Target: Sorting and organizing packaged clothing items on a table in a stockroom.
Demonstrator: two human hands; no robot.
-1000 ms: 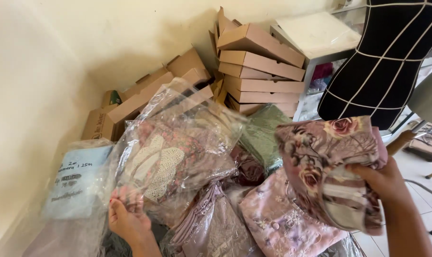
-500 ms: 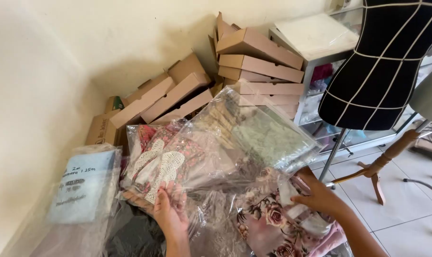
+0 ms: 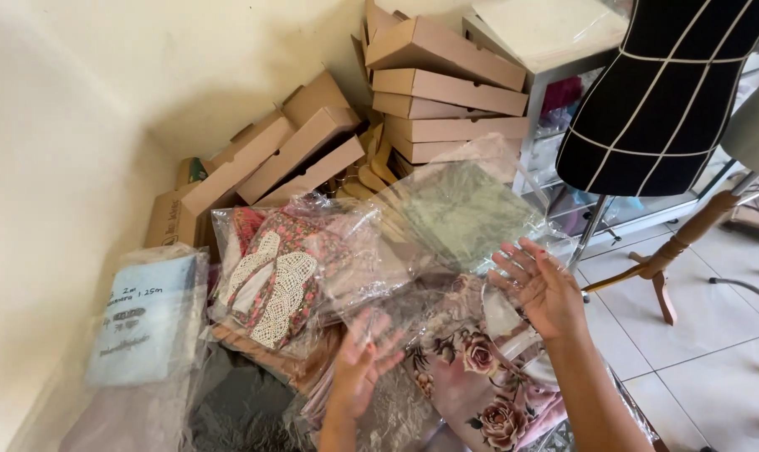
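My left hand (image 3: pixel 364 360) hovers with fingers spread over a heap of fabric packed in clear plastic bags. Just left of it lies a bag of red floral cloth with white lace (image 3: pixel 271 276). My right hand (image 3: pixel 543 285) is open too, palm facing up and left, with its fingertips at the edge of a bag of green fabric (image 3: pixel 463 213). Under and between both hands lies a pink rose-print fabric bundle (image 3: pixel 480 385) in plastic. Neither hand grips anything.
A bag of light blue cloth with a paper label (image 3: pixel 145 318) leans by the left wall. Flat cardboard boxes (image 3: pixel 446 84) are stacked behind, and others (image 3: pixel 287 155) lean beside them. A black dress form (image 3: pixel 664 92) on a wooden stand (image 3: pixel 672 259) and a plastic drawer unit (image 3: pixel 555 109) stand at the right.
My right hand lowered the rose-print bundle onto the heap and let it go. My left hand moved right from the lace bag. Both hands now hang open.
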